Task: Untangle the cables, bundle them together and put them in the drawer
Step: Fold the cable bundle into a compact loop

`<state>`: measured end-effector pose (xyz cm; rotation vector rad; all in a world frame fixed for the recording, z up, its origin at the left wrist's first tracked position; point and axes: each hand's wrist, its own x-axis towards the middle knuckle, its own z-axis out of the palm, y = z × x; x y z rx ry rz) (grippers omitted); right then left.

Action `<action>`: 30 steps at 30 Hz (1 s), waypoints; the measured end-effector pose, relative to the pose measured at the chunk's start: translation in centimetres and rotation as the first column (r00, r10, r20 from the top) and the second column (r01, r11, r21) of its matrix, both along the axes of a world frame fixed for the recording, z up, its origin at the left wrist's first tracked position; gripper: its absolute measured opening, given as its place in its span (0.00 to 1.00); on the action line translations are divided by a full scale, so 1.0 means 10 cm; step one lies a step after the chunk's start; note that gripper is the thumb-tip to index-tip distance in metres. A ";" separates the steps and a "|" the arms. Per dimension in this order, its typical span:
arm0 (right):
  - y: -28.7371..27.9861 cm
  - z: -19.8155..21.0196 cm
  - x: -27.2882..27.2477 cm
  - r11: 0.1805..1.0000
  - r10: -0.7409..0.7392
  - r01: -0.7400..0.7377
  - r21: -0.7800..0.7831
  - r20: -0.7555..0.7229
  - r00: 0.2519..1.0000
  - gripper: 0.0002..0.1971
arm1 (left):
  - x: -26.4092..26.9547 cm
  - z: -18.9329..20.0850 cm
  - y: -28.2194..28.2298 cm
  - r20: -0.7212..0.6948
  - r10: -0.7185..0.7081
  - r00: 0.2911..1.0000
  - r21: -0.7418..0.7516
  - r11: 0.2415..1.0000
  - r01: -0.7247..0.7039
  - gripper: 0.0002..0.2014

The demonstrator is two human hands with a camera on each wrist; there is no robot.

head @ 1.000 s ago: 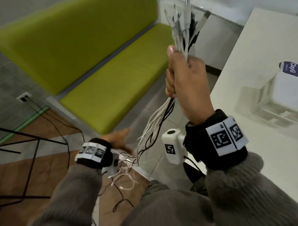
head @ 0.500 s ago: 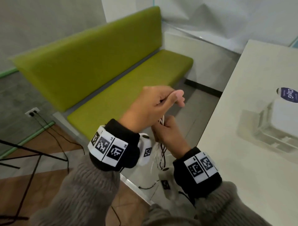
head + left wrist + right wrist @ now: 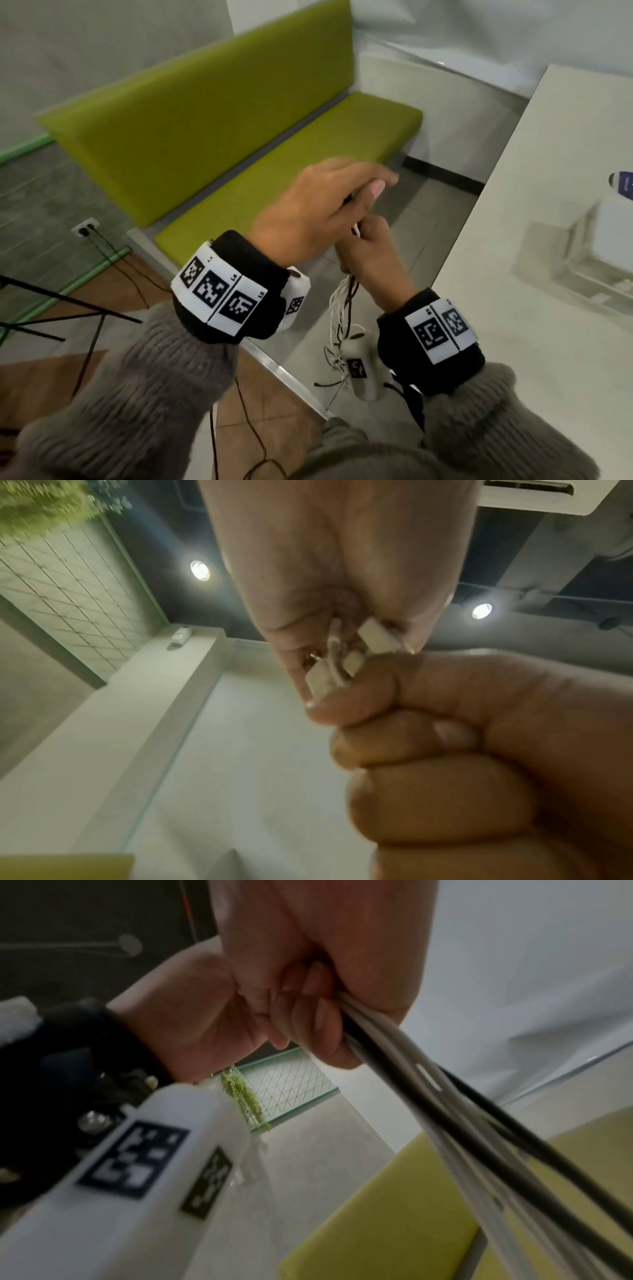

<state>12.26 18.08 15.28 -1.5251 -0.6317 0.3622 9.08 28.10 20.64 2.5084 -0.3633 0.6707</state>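
A bundle of white and black cables (image 3: 343, 301) hangs from my right hand (image 3: 368, 245), which grips it in a fist in front of my chest. The loose lower ends (image 3: 334, 359) dangle beside the right wrist camera. My left hand (image 3: 359, 202) sits on top of the fist. In the left wrist view its fingers pinch the white plug ends (image 3: 375, 639) that stick up out of the right hand (image 3: 455, 750). The right wrist view shows the cables (image 3: 445, 1110) running out from under the curled fingers (image 3: 318, 1020). Any tangles lower down are hidden.
A white table (image 3: 513, 342) fills the right side, with a pale white box-like unit (image 3: 579, 260) on it and a purple-labelled item (image 3: 623, 183) on top. A green bench (image 3: 239, 137) stands ahead. Black cords (image 3: 113, 263) run from a wall socket (image 3: 85, 228) across the floor.
A second ago my right hand held the bundle high while my left hand was low at the dangling ends. Both hands have since come together at chest height, the left on the plug ends.
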 end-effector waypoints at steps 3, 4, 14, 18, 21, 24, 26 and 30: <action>0.00 0.04 0.01 0.999 0.044 -0.046 0.029 0.056 0.997 0.11 | 0.00 0.05 -0.01 -0.058 0.007 0.998 0.005 1.000 -0.007 0.20; 0.00 0.06 0.00 0.997 0.062 -0.065 0.043 0.062 0.996 0.14 | 0.00 0.07 -0.01 -0.085 -0.015 0.996 -0.006 1.000 0.014 0.19; 0.05 0.11 0.06 0.997 0.079 -0.077 0.025 -0.065 0.995 0.15 | 0.05 -0.03 0.15 0.015 0.182 0.983 0.031 0.983 -0.183 0.23; 0.10 0.07 0.08 0.998 0.064 -0.064 -0.006 -0.049 0.997 0.13 | 0.05 -0.01 0.17 0.025 0.040 0.999 0.036 0.998 -0.041 0.20; 0.16 0.10 0.07 0.999 0.020 -0.021 -0.027 -0.037 0.999 0.15 | 0.03 0.00 0.10 0.017 -0.015 1.000 0.037 0.999 0.014 0.18; 0.18 0.15 0.07 1.000 0.010 -0.010 0.001 -0.023 1.000 0.14 | 0.00 0.07 0.16 -0.022 -0.064 0.998 -0.163 0.985 0.060 0.19; 0.14 0.20 0.13 0.998 -0.020 0.024 0.050 -0.086 0.996 0.18 | -0.08 0.07 0.25 -0.036 -0.091 0.995 -0.558 0.828 0.056 0.37; 0.02 0.23 0.24 0.976 0.002 0.037 0.214 -0.179 0.984 0.27 | -0.22 -0.47 0.14 -0.256 -0.238 0.937 -0.828 0.554 -0.086 0.53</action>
